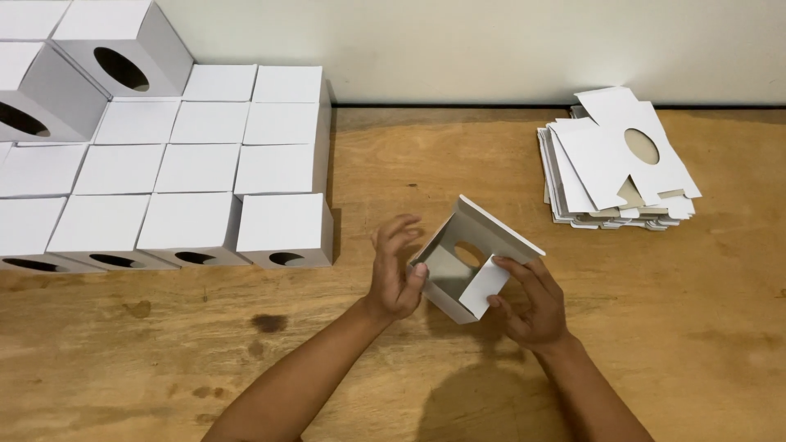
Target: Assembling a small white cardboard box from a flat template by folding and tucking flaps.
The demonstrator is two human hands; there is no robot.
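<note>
A small white cardboard box [467, 254] with an oval hole in one wall is held just above the wooden table [655, 327], its open end turned toward me and one flap partly folded in. My left hand [395, 274] steadies its left side with the thumb on the edge. My right hand [530, 301] grips the lower right side, fingers pressing on the folding flap.
Several finished white boxes [196, 172] with oval holes stand in tight rows at the left, two more stacked at the far left corner. A pile of flat white box blanks [618, 160] lies at the back right near the wall.
</note>
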